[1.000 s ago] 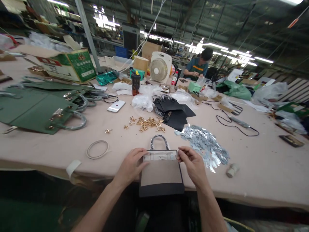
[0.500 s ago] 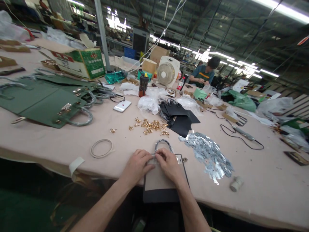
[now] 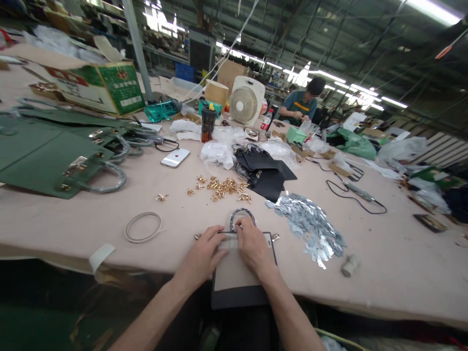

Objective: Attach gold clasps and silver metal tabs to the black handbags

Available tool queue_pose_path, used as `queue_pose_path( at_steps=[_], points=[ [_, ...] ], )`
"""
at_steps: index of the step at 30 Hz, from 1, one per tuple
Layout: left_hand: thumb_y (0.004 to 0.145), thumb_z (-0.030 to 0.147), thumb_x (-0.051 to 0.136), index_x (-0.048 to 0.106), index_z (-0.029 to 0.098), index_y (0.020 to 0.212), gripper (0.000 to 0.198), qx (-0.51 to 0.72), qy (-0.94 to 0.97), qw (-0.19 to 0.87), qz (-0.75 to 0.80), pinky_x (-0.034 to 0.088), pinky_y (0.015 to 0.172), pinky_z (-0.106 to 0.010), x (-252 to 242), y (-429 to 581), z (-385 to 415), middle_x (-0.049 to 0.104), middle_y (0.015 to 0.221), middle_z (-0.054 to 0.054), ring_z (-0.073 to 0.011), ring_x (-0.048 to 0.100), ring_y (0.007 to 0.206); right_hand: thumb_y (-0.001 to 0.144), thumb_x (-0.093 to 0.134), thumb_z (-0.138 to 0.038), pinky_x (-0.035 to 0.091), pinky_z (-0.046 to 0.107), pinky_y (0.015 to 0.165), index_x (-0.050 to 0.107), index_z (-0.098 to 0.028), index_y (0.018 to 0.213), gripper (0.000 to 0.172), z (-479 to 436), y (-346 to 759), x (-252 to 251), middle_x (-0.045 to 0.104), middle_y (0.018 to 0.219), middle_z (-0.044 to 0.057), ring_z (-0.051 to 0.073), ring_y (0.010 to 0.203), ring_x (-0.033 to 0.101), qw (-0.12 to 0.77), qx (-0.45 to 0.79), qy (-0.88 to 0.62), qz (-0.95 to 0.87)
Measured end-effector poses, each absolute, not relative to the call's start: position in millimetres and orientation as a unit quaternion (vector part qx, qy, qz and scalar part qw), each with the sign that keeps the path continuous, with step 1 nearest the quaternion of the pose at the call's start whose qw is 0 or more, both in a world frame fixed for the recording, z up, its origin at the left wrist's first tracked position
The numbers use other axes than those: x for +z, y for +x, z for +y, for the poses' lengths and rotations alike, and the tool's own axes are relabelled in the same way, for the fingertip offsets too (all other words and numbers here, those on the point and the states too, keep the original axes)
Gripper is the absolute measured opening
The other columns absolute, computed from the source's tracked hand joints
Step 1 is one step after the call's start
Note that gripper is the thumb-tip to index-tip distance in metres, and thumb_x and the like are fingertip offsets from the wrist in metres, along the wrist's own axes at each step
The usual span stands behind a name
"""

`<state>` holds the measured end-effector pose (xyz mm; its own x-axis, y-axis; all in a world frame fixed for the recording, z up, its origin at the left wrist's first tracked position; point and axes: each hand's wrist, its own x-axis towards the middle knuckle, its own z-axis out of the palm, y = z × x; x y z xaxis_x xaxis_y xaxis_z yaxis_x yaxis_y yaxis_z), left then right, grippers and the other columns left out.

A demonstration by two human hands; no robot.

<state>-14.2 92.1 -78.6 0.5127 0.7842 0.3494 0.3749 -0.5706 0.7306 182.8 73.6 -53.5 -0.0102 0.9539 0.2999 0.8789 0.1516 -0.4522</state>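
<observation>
**Mia:** Looking down from the head camera, where is the little bag piece [image 3: 237,280]?

**Ben:** Right in front of the person. Its top lies on the tabletop [image 3: 73,219] and its dark bottom hangs over the near edge.

**Mia:** What are the hands doing?

**Ben:** The left hand [image 3: 203,253] and the right hand [image 3: 252,246] are close together. Their fingers press on the pale strip along the top, just under the round handle [image 3: 241,213]. I cannot tell if they pinch the strip or only push down on it.

**Mia:** Is it heavy?

**Ben:** I think it is light. It looks flat and a bit stiff, like thick card with a smooth skin. The handle looks bendy. Smooth things can slip, so the side edges or the handle seem the best places to hold it. The small metal rings [image 3: 275,237] at the top corners look easy to snag.

**Mia:** What lies near it?

**Ben:** Gold bits [image 3: 223,186] behind it, and a heap of silver bits [image 3: 310,224] to the right.

**Mia:** Any words to read?

**Ben:** The green cardboard box [image 3: 117,90] far to the left has printing, but it is too small to read. The white phone [image 3: 176,158] shows a dark mark I cannot make out. The bag piece shows no name.
</observation>
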Motion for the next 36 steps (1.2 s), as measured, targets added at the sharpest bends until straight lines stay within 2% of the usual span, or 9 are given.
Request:
queue_pose_path(
  at_steps=[2, 4, 8, 12, 16, 19, 24, 29, 36],
  points=[
    [0.090, 0.021, 0.070, 0.064, 0.024, 0.117, 0.028, 0.344, 0.811, 0.318, 0.351, 0.051, 0.113, -0.049, -78.7, -15.9, 95.9, 0.059, 0.142, -0.011, -0.0271, 0.058, 0.134, 0.106, 0.040, -0.024, 0.048, 0.034, 0.077, 0.057, -0.022, 0.104, 0.018, 73.3, 178.8, -61.2, 0.065, 0.099, 0.007, 0.023, 0.087, 0.063, 0.292, 0.044, -0.652, -0.698],
    [0.086, 0.025, 0.075, 0.060, 0.024, 0.124, 0.041, 0.337, 0.809, 0.329, 0.351, 0.051, 0.112, -0.049, -76.3, -18.0, 100.3, 0.061, 0.140, -0.012, -0.0280, 0.058, 0.133, 0.106, 0.039, -0.024, 0.049, 0.034, 0.078, 0.057, -0.022, 0.103, 0.018, 72.0, 175.8, -64.6, 0.064, 0.098, 0.007, 0.023, 0.087, 0.063, 0.329, 0.031, -0.650, -0.684],
    [0.079, 0.033, 0.082, 0.054, 0.023, 0.134, 0.063, 0.267, 0.823, 0.340, 0.368, 0.053, 0.105, -0.045, -61.5, -20.5, 109.9, 0.068, 0.130, -0.011, -0.0288, 0.066, 0.120, 0.105, 0.041, -0.021, 0.051, 0.035, 0.084, 0.057, -0.022, 0.103, 0.017, 69.4, 175.5, -65.2, 0.064, 0.100, 0.008, 0.023, 0.095, 0.064, 0.407, 0.025, -0.624, -0.667],
    [0.077, 0.043, 0.082, 0.062, 0.025, 0.125, 0.055, 0.182, 0.836, 0.360, 0.372, 0.053, 0.086, -0.035, -44.6, -20.6, 120.4, 0.076, 0.109, -0.004, -0.0267, 0.071, 0.097, 0.105, 0.042, -0.022, 0.052, 0.036, 0.087, 0.058, -0.023, 0.104, 0.016, 70.2, 177.4, -70.9, 0.065, 0.103, 0.009, 0.023, 0.098, 0.064, 0.417, 0.019, -0.625, -0.659],
    [0.076, 0.043, 0.081, 0.066, 0.026, 0.122, 0.051, 0.168, 0.814, 0.420, 0.365, 0.049, 0.072, -0.027, -41.2, -20.5, 124.9, 0.074, 0.089, 0.002, -0.0202, 0.068, 0.081, 0.106, 0.041, -0.022, 0.051, 0.037, 0.088, 0.057, -0.023, 0.105, 0.016, 71.7, 176.5, -76.7, 0.065, 0.105, 0.009, 0.024, 0.100, 0.064, 0.401, 0.016, -0.629, -0.666],
    [0.077, 0.039, 0.080, 0.065, 0.024, 0.123, 0.051, 0.194, 0.792, 0.455, 0.358, 0.049, 0.075, -0.026, -44.7, -20.3, 122.2, 0.074, 0.095, 0.001, -0.0192, 0.067, 0.084, 0.107, 0.039, -0.024, 0.051, 0.036, 0.086, 0.057, -0.023, 0.105, 0.018, 72.3, 175.3, -76.6, 0.064, 0.103, 0.009, 0.024, 0.098, 0.064, 0.379, 0.016, -0.639, -0.669],
    [0.080, 0.032, 0.075, 0.059, 0.027, 0.128, 0.051, 0.216, 0.791, 0.430, 0.379, 0.050, 0.077, -0.028, -49.3, -19.2, 111.7, 0.073, 0.095, 0.002, -0.0192, 0.067, 0.084, 0.106, 0.040, -0.024, 0.049, 0.034, 0.080, 0.057, -0.023, 0.102, 0.018, 72.7, 174.7, -75.2, 0.063, 0.099, 0.007, 0.024, 0.092, 0.063, 0.346, 0.022, -0.656, -0.670],
    [0.085, 0.033, 0.074, 0.072, 0.029, 0.115, 0.030, 0.241, 0.803, 0.403, 0.368, 0.052, 0.093, -0.033, -58.1, -19.1, 105.9, 0.076, 0.109, -0.001, -0.0217, 0.070, 0.099, 0.106, 0.042, -0.024, 0.047, 0.033, 0.077, 0.056, -0.023, 0.102, 0.015, 72.6, 174.9, -75.5, 0.063, 0.100, 0.007, 0.023, 0.091, 0.063, 0.330, 0.036, -0.674, -0.660],
    [0.081, 0.035, 0.082, 0.078, 0.037, 0.117, 0.037, 0.214, 0.798, 0.382, 0.414, 0.055, 0.093, -0.034, -60.4, -17.8, 105.9, 0.079, 0.109, 0.000, -0.0238, 0.073, 0.100, 0.104, 0.044, -0.020, 0.043, 0.032, 0.069, 0.056, -0.023, 0.099, 0.013, 76.6, 175.6, -75.1, 0.063, 0.099, 0.006, 0.023, 0.086, 0.061, 0.290, 0.022, -0.688, -0.665]
  ],
)
